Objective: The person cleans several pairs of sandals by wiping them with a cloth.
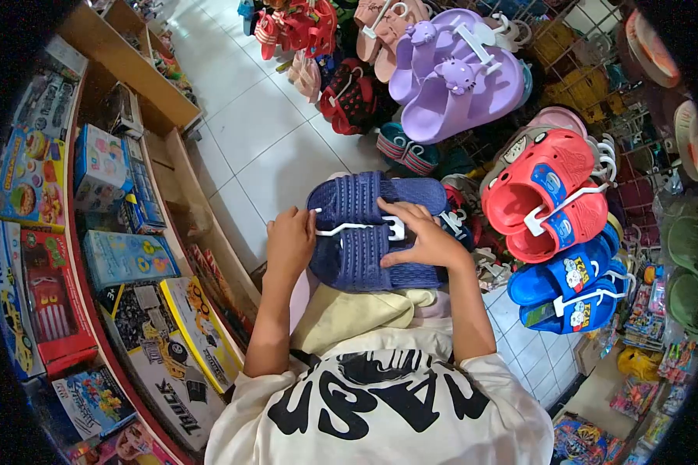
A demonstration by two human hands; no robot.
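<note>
A cream T-shirt (380, 411) with bold black lettering filled the near foreground, the wearer's bare forearms reaching away toward a pair of navy ribbed slide sandals (372, 232) held just beyond the chest, over a white tiled floor (264, 132). To the left, a wooden shelf (186, 186) carried boxed toys, among them a yellow truck box (190, 341) and a red car box (50, 302). To the right, a wire rack (597, 70) was hung with footwear: large lilac slides (457, 77) at the far end, red clogs (547, 194) in the middle and blue clogs (574, 291) nearer. The navy pair lay stacked at the centre of the scene, joined by a white plastic hanger (361, 227) across the straps. The left hand (289, 242) gripped the pair's left edge, fingers curled around it beside the hanger's tip. The right hand (423, 236) lay spread over the right side of the sandals, fingers pressing on the straps next to the hanger's hook end.
</note>
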